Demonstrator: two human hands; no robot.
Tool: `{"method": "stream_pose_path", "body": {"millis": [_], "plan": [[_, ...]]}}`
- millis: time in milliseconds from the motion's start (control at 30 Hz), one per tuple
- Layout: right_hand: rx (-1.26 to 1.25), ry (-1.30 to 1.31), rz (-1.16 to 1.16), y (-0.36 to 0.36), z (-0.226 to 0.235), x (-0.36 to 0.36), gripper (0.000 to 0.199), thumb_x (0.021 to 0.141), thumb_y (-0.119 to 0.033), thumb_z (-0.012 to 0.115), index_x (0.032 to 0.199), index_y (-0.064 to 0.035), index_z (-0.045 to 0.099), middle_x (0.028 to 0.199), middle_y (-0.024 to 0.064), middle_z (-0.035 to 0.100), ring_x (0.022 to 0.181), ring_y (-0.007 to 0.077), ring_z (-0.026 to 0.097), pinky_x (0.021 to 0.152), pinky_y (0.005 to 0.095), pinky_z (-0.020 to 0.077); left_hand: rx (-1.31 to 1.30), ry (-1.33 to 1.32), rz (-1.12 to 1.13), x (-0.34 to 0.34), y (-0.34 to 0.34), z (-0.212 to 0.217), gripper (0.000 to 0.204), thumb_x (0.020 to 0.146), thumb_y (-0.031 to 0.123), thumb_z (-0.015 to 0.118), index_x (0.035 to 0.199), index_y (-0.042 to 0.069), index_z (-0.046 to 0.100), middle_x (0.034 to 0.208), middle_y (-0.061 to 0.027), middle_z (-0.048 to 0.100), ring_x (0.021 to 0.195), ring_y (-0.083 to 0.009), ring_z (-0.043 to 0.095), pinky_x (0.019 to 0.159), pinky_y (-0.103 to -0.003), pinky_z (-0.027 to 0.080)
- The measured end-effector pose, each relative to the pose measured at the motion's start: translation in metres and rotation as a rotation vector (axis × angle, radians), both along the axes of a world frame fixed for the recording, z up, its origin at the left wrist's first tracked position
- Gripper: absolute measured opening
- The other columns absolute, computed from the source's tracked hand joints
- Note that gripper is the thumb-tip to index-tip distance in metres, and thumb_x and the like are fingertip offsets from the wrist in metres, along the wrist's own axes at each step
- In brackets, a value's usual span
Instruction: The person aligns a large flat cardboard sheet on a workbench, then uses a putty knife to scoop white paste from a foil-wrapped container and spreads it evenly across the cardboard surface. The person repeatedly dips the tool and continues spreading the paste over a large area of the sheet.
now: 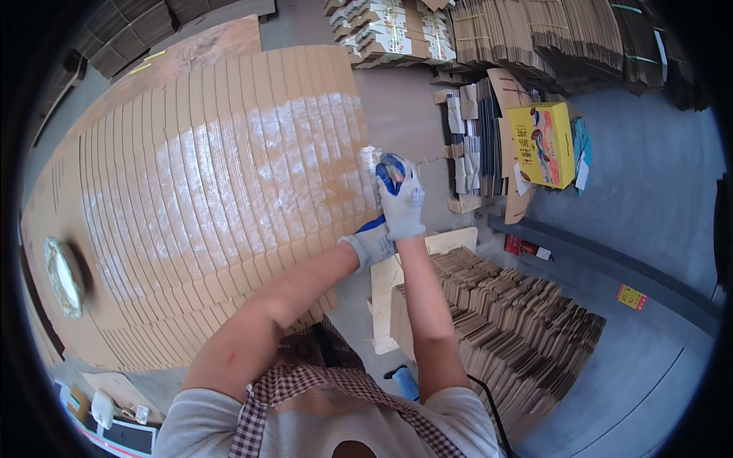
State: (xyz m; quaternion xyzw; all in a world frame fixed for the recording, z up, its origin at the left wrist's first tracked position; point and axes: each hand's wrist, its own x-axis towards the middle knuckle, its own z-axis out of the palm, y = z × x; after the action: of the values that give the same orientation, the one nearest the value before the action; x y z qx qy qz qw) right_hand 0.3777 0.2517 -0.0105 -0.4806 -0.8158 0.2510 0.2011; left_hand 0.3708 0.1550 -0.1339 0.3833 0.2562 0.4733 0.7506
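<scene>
Both my hands wear white work gloves with blue-coated palms. My right hand [401, 195] is curled closed at the right edge of a wide row of overlapping flat cardboard sheets [175, 252]. A shiny, whitish, see-through thing [369, 162] shows beside its fingers; its kind is unclear. My left hand [372, 243] crosses to the right, just below and partly behind the right one, near the same edge. Its fingers are hidden. A broad glossy, clear band [221, 179] runs across the overlapping sheets.
A round object with a shiny, clear rim [64, 276] is on the left. Bundled folded cardboard [534, 34] lines the far side. A yellow printed box [546, 145] rests by more flat cartons at right. Stacked brown cardboard [504, 328] stands beside my right arm, near a dark beam [603, 263].
</scene>
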Motion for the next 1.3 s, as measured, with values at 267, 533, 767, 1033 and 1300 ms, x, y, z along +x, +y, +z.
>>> {"method": "stream_pose_path", "body": {"millis": [267, 533, 767, 1033, 1300], "plan": [[-0.068, 0.058, -0.027, -0.01, 0.01, -0.018, 0.044, 0.081, -0.011, 0.074, 0.122, -0.0053, 0.06, 0.118, 0.0163, 0.065, 0.108, 0.035, 0.063, 0.093, 0.0396, 0.0499, 0.318, 0.47, 0.082, 0.007, -0.005, -0.016, 0.041, 0.106, 0.024, 0.038, 0.146, 0.016, 0.045, 0.15, -0.0075, 0.045, 0.141, -0.0226, 0.039, 0.118, -0.037, 0.03], [-0.117, 0.179, 0.1, -0.053, 0.044, -0.033, 0.039, 0.084, -0.011, 0.071, 0.12, -0.0059, 0.06, 0.116, 0.0172, 0.063, 0.104, 0.0373, 0.063, 0.089, 0.0429, 0.051, 0.264, 0.396, 0.231, -0.007, -0.001, 0.015, 0.037, 0.102, 0.026, 0.043, 0.136, 0.017, 0.054, 0.14, -0.0089, 0.054, 0.131, -0.0239, 0.048, 0.112, -0.036, 0.037], [-0.056, 0.114, 0.108, -0.062, 0.038, -0.024, 0.042, 0.082, -0.01, 0.072, 0.122, -0.0062, 0.059, 0.117, 0.0165, 0.062, 0.102, 0.0358, 0.064, 0.087, 0.0421, 0.0522, 0.254, 0.443, 0.143, -0.005, -0.003, 0.0, 0.034, 0.1, 0.025, 0.045, 0.131, 0.017, 0.056, 0.135, -0.0082, 0.056, 0.127, -0.0237, 0.05, 0.109, -0.036, 0.037], [-0.022, 0.076, 0.117, -0.052, 0.042, -0.035, 0.044, 0.082, -0.009, 0.074, 0.123, -0.0037, 0.059, 0.117, 0.0175, 0.063, 0.108, 0.0357, 0.063, 0.095, 0.04, 0.0492, 0.254, 0.457, 0.133, -0.008, 0.003, 0.002, 0.031, 0.098, 0.025, 0.046, 0.126, 0.018, 0.057, 0.129, -0.0073, 0.057, 0.122, -0.0234, 0.051, 0.105, -0.036, 0.038], [0.022, 0.005, 0.054, -0.041, 0.029, -0.05, 0.042, 0.082, -0.009, 0.073, 0.12, -0.0031, 0.059, 0.113, 0.0182, 0.063, 0.106, 0.0352, 0.062, 0.092, 0.0406, 0.0492, 0.242, 0.477, 0.146, -0.01, 0.001, -0.001, 0.027, 0.096, 0.024, 0.048, 0.12, 0.018, 0.059, 0.124, -0.0064, 0.058, 0.118, -0.0232, 0.053, 0.102, -0.036, 0.039]]}}
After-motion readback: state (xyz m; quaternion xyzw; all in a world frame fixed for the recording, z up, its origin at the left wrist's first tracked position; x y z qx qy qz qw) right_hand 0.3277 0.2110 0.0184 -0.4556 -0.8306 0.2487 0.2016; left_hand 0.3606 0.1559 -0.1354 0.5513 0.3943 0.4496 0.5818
